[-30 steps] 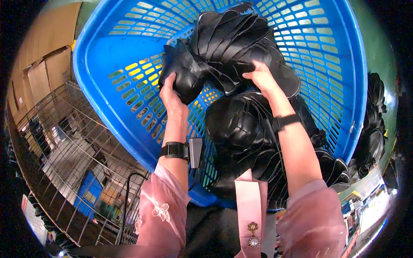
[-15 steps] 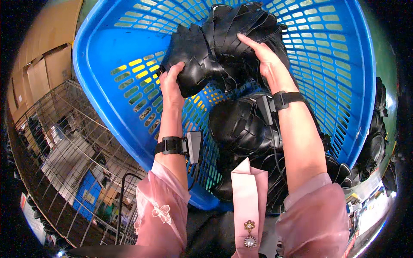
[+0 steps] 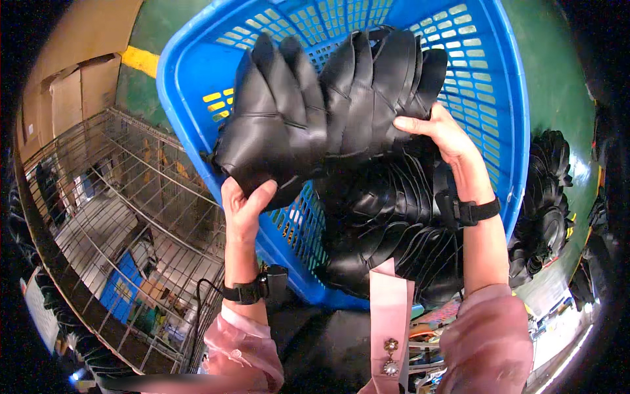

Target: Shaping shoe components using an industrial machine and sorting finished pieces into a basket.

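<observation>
Both grips were closed on the fanned black rubber bundle (image 3: 328, 111): your left hand (image 3: 241, 209) under its lower edge, right hand (image 3: 441, 134) at its side, above the blue basket (image 3: 505, 131). Lifting step, judged; next needs steady two-handed support.

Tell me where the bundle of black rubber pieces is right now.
In the head view, the bundle is held over the blue basket, left hand under its lower left, right hand on its right edge.

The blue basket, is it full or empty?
Partly full. The blue basket holds black rubber pieces low down; its far mesh wall is bare. Both hands lift another bunch.
</observation>
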